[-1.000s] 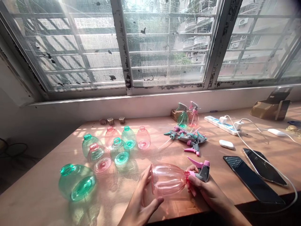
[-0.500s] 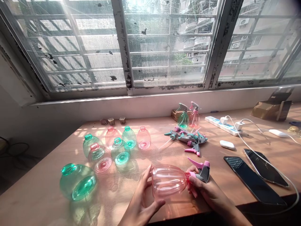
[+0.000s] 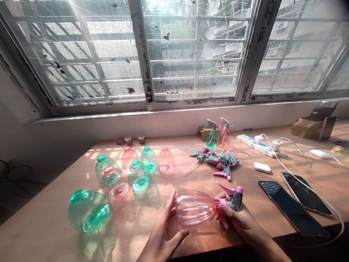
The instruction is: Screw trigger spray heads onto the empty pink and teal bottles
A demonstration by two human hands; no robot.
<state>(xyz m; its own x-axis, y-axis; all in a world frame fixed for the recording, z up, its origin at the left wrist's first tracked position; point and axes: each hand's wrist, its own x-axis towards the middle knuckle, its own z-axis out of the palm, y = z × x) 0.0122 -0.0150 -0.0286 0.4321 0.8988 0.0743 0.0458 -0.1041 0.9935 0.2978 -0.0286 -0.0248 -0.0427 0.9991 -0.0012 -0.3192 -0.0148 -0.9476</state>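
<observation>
A clear pink spray bottle (image 3: 195, 209) lies sideways above the table's front edge, its base toward the left. My right hand (image 3: 238, 222) is closed around the neck, thumb and fingers at the pink collar just below the grey and pink trigger head (image 3: 236, 196). At the other end my left hand (image 3: 165, 231) cups the base, fingers along its far side and thumb at the lower edge. Beyond the bottle lies a pile of loose grey, pink and teal trigger heads (image 3: 222, 160). To the left stand several headless bottles, the nearest a green bottle (image 3: 88, 211).
Two spray bottles with heads fitted, a green one (image 3: 212, 138) and a pink one (image 3: 225, 136), stand at the back by a small box. On the right are a power strip (image 3: 256, 145), a white case (image 3: 262, 167), cables and two phones, the nearer phone (image 3: 293, 207) near the edge.
The view has shifted very slightly. Both hands keep nearly the same place on the pink spray bottle, and its tilt looks almost unchanged.
</observation>
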